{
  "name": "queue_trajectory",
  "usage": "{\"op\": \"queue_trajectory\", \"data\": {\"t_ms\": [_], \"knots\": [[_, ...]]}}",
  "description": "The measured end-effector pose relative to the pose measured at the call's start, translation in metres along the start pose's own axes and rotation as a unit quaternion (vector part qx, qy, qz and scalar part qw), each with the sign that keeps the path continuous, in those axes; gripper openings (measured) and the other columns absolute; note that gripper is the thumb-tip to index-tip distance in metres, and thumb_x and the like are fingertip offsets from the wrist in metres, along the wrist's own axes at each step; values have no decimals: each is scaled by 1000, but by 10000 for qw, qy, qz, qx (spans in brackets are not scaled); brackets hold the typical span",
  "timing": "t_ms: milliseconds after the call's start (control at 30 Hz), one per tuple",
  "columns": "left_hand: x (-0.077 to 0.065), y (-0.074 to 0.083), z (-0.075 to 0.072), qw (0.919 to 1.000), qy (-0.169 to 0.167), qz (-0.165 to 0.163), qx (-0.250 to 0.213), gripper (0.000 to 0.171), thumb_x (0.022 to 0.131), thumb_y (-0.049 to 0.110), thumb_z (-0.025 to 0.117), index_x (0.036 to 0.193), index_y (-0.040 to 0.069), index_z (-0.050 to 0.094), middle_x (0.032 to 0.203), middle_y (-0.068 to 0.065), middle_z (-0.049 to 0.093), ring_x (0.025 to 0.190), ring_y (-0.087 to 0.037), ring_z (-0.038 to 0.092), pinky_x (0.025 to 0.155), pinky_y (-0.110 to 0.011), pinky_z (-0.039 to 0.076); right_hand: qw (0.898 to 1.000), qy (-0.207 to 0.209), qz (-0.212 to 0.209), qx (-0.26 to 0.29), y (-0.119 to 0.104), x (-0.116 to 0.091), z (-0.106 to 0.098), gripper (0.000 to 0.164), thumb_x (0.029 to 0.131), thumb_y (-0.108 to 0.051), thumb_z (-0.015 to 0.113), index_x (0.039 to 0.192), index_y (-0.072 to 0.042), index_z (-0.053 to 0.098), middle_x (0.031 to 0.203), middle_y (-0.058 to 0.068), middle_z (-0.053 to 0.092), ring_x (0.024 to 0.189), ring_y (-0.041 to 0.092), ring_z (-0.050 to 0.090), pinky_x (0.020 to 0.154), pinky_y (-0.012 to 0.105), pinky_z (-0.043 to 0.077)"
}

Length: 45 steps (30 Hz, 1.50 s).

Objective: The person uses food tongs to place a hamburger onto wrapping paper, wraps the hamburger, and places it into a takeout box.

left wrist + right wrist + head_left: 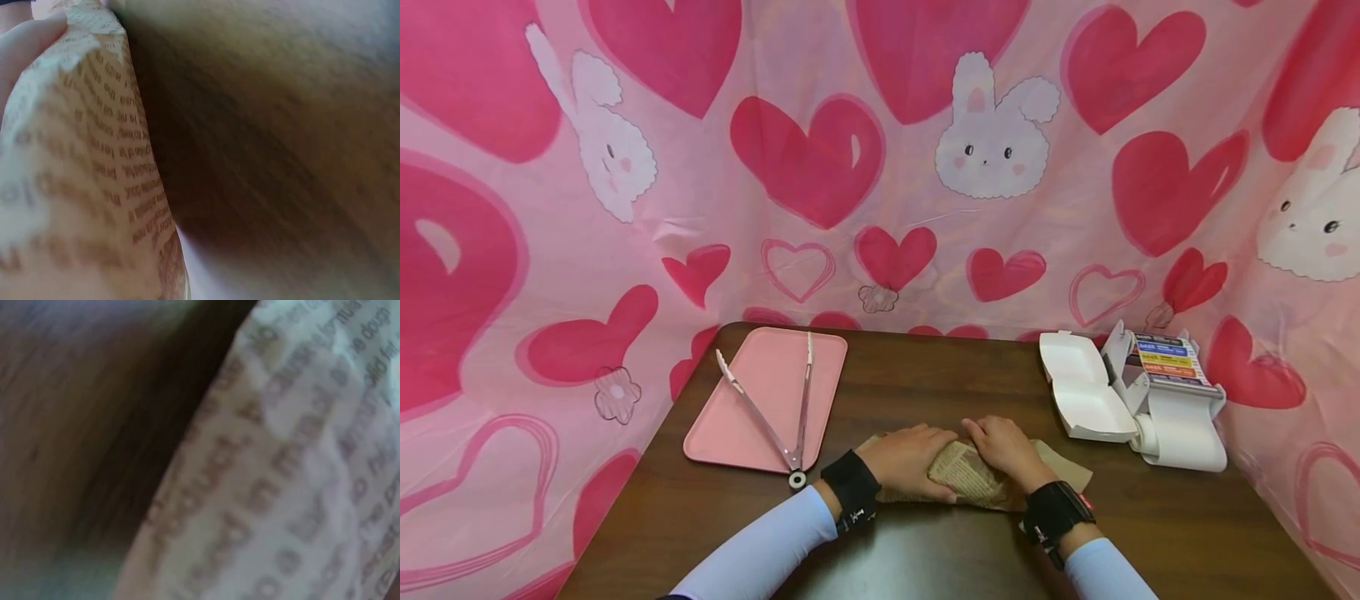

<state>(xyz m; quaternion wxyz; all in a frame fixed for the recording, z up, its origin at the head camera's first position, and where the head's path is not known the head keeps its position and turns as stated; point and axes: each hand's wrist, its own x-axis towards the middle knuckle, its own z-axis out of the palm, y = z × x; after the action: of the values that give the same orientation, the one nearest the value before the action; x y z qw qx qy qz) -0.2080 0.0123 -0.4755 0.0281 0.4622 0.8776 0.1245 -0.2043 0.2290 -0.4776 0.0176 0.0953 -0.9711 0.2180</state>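
A crumpled bundle of brown newsprint-patterned wrapping paper point(967, 471) lies on the dark wooden table near its front, with loose paper flaring out at both ends. Whatever is inside is hidden. My left hand point(912, 458) grips the bundle's left part, thumb along the near side and fingers over the top. On the right part, my right hand point(1006, 446) holds the paper, its fingers bent over the far side. Printed paper point(94, 156) fills the left of the left wrist view, with a finger on it. In the right wrist view the creased paper point(269, 481) is close and blurred.
Metal tongs point(775, 433) lie spread across a pink tray point(752, 367) at the left. An open white takeaway box point(1086, 387) stands at the back right, beside a dispenser point(1172, 392) with several coloured boxes and a white roll. A heart-patterned cloth surrounds the table.
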Motion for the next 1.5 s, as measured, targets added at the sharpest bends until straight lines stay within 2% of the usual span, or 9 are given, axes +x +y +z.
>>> {"op": "queue_trajectory", "data": {"t_ms": [233, 500, 700, 800, 933, 1000, 1067, 1233, 1500], "knots": [[2, 4, 0, 9998, -126, -95, 84, 96, 75, 69, 78, 148, 16, 47, 141, 3, 57, 124, -16, 55, 103, -36, 47, 9997, -198, 153, 63, 5, -2, 0, 42, 107, -38, 50, 88, -10, 76, 98, 12, 74, 98, 36, 68, 87, 53, 52], [7, 7, 4, 9992, -33, -273, 301, 87, 75, 61, 81, 145, 19, 49, 136, 6, 59, 123, -16, 57, 100, -34, 49, 9992, -220, 341, 10, 9, -2, 1, 53, 107, -46, 44, 71, -15, 66, 85, 5, 68, 90, 30, 68, 82, 49, 52], [9, 7, 8, 9993, -1, -227, 313, 87, 76, 60, 81, 146, 18, 49, 135, 5, 60, 120, -15, 57, 98, -33, 50, 9993, -117, 341, 125, 14, -5, 1, 57, 108, -49, 37, 78, -13, 69, 87, 6, 68, 88, 29, 67, 84, 51, 52], [8, 5, 9, 9994, 53, -171, 291, 86, 76, 60, 80, 145, 19, 49, 133, 6, 61, 118, -14, 57, 97, -33, 50, 9993, -136, 184, 310, 16, -10, 1, 57, 109, -48, 35, 89, -10, 73, 98, 8, 68, 98, 30, 65, 91, 52, 50], [4, 0, 12, 9989, 1, -303, 351, 84, 76, 61, 80, 143, 21, 50, 131, 8, 61, 118, -15, 58, 98, -35, 50, 9959, -437, -731, 315, 16, -21, -2, 54, 107, -48, 42, 120, -5, 72, 127, 13, 64, 121, 35, 59, 103, 56, 44], [2, -2, 13, 9987, -32, -368, 354, 84, 76, 61, 81, 143, 21, 50, 131, 8, 61, 117, -15, 58, 98, -36, 50, 9901, -651, -1227, 181, 17, -28, -9, 59, 102, -53, 51, 133, -5, 65, 136, 14, 61, 128, 37, 55, 105, 58, 43], [1, -2, 12, 9988, -47, -345, 330, 85, 76, 60, 81, 144, 20, 50, 130, 8, 62, 115, -14, 57, 96, -35, 50, 9853, -882, -1462, 53, 19, -36, -16, 73, 94, -59, 61, 144, -6, 56, 144, 16, 56, 133, 39, 51, 106, 61, 41], [2, -1, 9, 9994, -11, -201, 282, 84, 76, 59, 81, 144, 20, 49, 130, 8, 61, 115, -13, 56, 95, -33, 50, 9804, -1440, -1343, -36, 28, -48, -31, 99, 76, -60, 82, 154, -13, 42, 149, 12, 51, 138, 39, 45, 107, 64, 37], [2, -2, 3, 9988, -254, -164, 375, 103, 66, 68, 85, 148, 19, 46, 134, 4, 60, 119, -15, 54, 100, -35, 49, 9796, -1612, -1189, -155, 26, -46, -33, 100, 69, -45, 92, 152, -14, 44, 141, 6, 56, 132, 33, 49, 113, 64, 29]]}}
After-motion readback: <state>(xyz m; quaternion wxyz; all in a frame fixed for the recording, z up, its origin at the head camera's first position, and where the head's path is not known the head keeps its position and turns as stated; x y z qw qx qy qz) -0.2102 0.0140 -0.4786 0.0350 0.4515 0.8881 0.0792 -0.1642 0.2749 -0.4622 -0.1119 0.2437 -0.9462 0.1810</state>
